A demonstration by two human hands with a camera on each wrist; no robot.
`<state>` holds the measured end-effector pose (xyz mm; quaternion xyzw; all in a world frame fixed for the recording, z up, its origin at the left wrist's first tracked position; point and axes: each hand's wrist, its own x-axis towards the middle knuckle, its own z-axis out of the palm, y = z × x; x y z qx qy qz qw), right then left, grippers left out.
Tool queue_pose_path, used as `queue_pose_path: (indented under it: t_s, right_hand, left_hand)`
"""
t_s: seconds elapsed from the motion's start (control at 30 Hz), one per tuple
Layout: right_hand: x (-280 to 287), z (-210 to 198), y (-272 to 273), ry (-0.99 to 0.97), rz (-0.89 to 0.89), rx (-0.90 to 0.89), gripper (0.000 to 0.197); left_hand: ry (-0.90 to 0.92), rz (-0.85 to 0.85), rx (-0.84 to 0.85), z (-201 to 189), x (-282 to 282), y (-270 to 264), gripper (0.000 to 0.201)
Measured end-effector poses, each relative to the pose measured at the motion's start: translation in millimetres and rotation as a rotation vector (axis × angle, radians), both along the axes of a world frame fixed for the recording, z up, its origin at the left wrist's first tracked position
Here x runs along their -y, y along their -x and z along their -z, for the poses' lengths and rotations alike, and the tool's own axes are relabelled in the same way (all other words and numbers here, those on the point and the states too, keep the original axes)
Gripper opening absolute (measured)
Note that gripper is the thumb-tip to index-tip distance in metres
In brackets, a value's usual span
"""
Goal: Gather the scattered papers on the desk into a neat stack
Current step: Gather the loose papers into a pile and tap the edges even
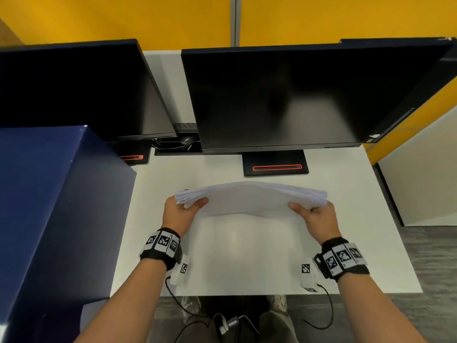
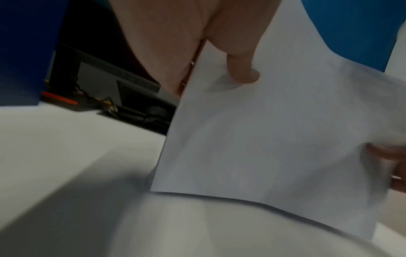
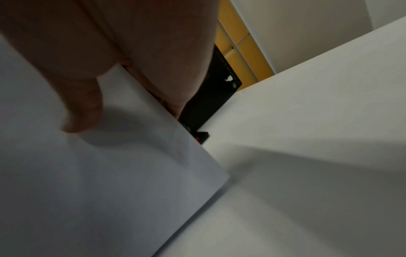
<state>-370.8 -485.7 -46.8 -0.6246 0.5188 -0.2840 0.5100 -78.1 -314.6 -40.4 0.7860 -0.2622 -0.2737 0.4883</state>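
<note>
Paper stack [image 1: 249, 199] upright on white bench [image 1: 346, 219], left hand [image 1: 179, 214] grip pinching left end, right hand [image 1: 320, 220] grip pinching right end, two dark monitors [image 1: 284, 95] behind

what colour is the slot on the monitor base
Red, glowing on the black base; clearest in the head view.

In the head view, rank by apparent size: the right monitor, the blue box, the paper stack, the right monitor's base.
1. and 2. Right monitor and blue box: alike, and the box sits nearer the camera, so unranked.
3. Paper stack.
4. Right monitor's base.
</note>
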Motion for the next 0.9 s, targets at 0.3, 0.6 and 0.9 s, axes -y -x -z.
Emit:
queue_pose_path:
  t_s: [0.3,0.6,0.9]
  right_hand:
    - [-14.1,-6.1,-7.3,-0.07,0.123,0.294,0.058]
    - [-5.1,-9.6,-20.3,-0.087,0.246,0.367,0.034]
    - [-1.8,-2.9,0.4,0.044,-0.019,0.031,0.023]
  left_hand:
    - [0.256,-0.211,-0.155,-13.1,6.1,23.9,0.03]
    - [0.25,-0.108,-0.137,-12.2,7.2,17.3,0.028]
    - [0.067,-0.046,-0.009,-4.9,5.4,2.6,0.014]
